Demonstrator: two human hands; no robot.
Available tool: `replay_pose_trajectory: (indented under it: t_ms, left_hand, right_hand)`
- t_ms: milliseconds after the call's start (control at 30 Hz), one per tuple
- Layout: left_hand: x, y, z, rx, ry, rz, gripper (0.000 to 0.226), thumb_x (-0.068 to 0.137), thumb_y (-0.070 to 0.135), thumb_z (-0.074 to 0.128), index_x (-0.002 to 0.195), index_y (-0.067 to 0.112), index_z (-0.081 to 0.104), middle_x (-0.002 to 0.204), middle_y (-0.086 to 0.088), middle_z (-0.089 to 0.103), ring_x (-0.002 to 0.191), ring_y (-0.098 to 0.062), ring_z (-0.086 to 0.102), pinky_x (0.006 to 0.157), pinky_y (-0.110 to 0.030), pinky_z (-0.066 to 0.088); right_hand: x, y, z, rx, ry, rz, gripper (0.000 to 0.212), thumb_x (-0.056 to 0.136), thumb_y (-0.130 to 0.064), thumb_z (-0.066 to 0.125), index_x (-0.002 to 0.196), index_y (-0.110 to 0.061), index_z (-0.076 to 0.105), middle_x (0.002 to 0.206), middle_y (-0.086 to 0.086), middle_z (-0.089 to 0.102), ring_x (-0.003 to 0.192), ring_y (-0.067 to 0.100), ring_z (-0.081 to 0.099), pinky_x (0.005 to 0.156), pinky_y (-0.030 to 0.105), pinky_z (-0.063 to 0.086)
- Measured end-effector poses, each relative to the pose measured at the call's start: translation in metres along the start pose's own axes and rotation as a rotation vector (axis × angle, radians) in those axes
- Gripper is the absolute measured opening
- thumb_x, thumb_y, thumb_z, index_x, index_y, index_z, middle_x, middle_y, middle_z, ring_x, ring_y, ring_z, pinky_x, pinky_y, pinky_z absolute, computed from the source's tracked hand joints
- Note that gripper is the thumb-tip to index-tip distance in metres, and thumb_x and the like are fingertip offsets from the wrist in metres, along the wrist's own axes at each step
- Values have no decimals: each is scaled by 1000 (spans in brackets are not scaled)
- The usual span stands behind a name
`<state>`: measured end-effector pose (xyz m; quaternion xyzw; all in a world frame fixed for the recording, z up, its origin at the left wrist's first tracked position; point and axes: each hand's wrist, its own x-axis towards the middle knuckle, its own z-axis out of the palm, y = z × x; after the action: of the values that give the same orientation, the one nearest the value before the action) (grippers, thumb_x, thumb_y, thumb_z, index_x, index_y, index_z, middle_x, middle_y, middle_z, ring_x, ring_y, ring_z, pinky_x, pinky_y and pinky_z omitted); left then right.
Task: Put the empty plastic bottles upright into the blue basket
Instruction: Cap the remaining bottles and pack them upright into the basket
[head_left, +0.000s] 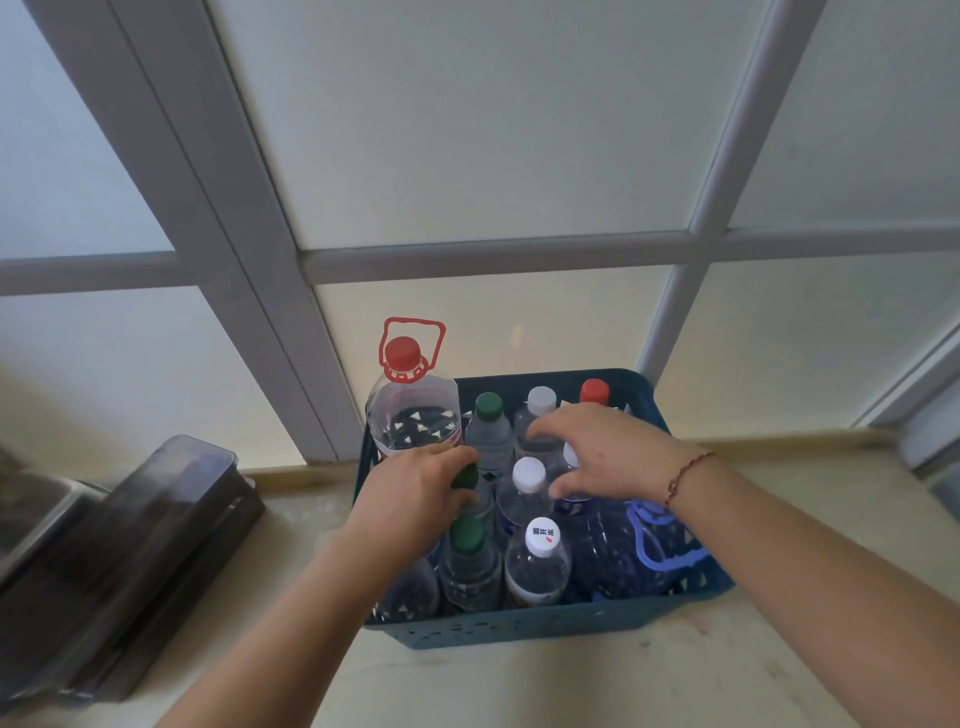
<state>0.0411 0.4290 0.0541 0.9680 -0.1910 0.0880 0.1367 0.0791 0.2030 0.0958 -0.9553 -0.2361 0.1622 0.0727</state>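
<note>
The blue basket (545, 626) stands on a pale counter, packed with several upright clear plastic bottles. A tall jug with a red cap and red handle (410, 410) fills its far left corner. A blue-handled jug (623, 561) sits at the right. My left hand (415, 493) is closed around the top of a green-capped bottle (466, 477) at the basket's left side. My right hand (608, 452) hovers over the middle bottles with fingers spread, its fingertips near a white-capped bottle (529, 475). A bottle with a printed white cap (540, 538) stands near the front.
A dark, translucent lidded container (140, 535) lies on the counter to the left. Behind the basket is a frosted window with grey-white frames (498, 254). A raised counter ledge (779, 447) runs along the back.
</note>
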Motion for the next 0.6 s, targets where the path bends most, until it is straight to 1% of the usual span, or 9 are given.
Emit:
replay_pose_trajectory:
  t_ms: [33,100,167,200,333,400,467,533,600]
  left_hand:
    - [1,1,0,-11,1,-10,38,83,31,77,118,22,68,109,-1,74,93,-31,70,75,-43,58]
    - [3,3,-1,-22,-4,3,32,84,25,77,114,18,70,106,-4,75,91,-34,70,73,-44,58]
    - [4,3,-1,-33,-19,17,31,83,19,77,113,17,71,107,-5,75,91,-35,70,73,-45,59]
    - [3,3,-1,-36,-23,23,31,82,18,77,113,17,71,108,-5,76,92,-35,71,74,-46,59]
    - [4,-1,-3,-56,-35,43,34,85,19,76,118,18,69,114,-3,74,95,-32,71,79,-44,59]
    - [4,-1,-3,-65,-45,25,37,88,23,73,124,21,66,120,-1,71,101,-28,69,84,-42,57]
    - [3,0,-2,-73,-48,6,40,90,28,71,128,24,62,125,1,68,104,-25,67,87,-39,56]
    - [2,0,-4,-88,-34,4,44,89,31,71,131,24,60,129,2,66,104,-23,67,88,-39,56]
    - [-4,-2,-8,-122,-6,31,47,87,32,74,131,23,60,129,3,66,106,-23,67,88,-39,57]
  right_hand:
    - [-1,5,-3,-39,-29,47,52,81,-34,74,128,-23,54,121,0,59,109,23,58,90,42,50]
    - [-2,8,-2,-75,-81,98,33,85,-25,71,115,-18,59,109,5,60,99,27,60,78,38,50]
    - [-3,7,0,-83,-82,104,15,87,-21,68,98,-15,59,96,5,56,90,27,59,64,32,43]
    - [-4,5,-1,-99,-82,97,13,88,-21,67,94,-15,57,95,5,55,88,26,59,62,31,41]
    - [-5,1,-3,-167,-77,78,19,88,-26,66,98,-9,63,102,10,63,83,24,58,64,30,40]
    - [-3,1,-2,-167,-73,73,19,88,-25,65,95,-8,63,98,10,63,80,24,58,58,28,39]
    - [0,2,-1,-135,-50,86,15,89,-25,65,91,-12,58,90,5,58,77,22,54,54,27,35]
    - [1,4,-1,-76,-30,118,16,89,-26,66,96,-15,57,83,-2,51,78,22,53,56,28,35]
    - [-4,8,-6,-15,-12,125,24,88,-31,66,108,-20,59,83,-5,50,84,23,57,59,30,40]
